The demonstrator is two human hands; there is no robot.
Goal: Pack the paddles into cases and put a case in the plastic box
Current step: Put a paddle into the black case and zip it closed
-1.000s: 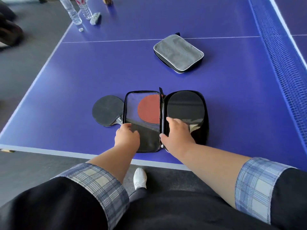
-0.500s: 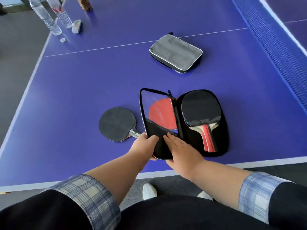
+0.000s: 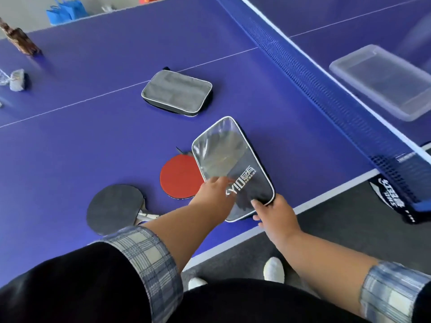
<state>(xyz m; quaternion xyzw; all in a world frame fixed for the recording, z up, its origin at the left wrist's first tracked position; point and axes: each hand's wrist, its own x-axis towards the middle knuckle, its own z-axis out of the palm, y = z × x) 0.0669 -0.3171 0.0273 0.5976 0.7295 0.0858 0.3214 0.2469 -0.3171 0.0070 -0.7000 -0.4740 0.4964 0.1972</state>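
The case [image 3: 233, 169] I am closing lies folded shut near the front edge of the worktop [image 3: 93, 141], and both hands are on it: my left hand [image 3: 215, 191] presses flat on its clear cover, fingers spread, and my right hand [image 3: 274, 214] pinches the near corner, which pokes slightly past the edge. I cannot tell whether the zip is drawn. If it is not, lifting by that corner could let the halves gape and the paddle inside slide out onto the floor. A red paddle [image 3: 180, 177] lies loose, touching the case's left side and partly under it; a black paddle [image 3: 115, 207] rests nearby. Dragging the case could sweep the red one along. The plastic box [image 3: 382, 80] waits beyond the net [image 3: 326, 89], so a low carry might snag there.
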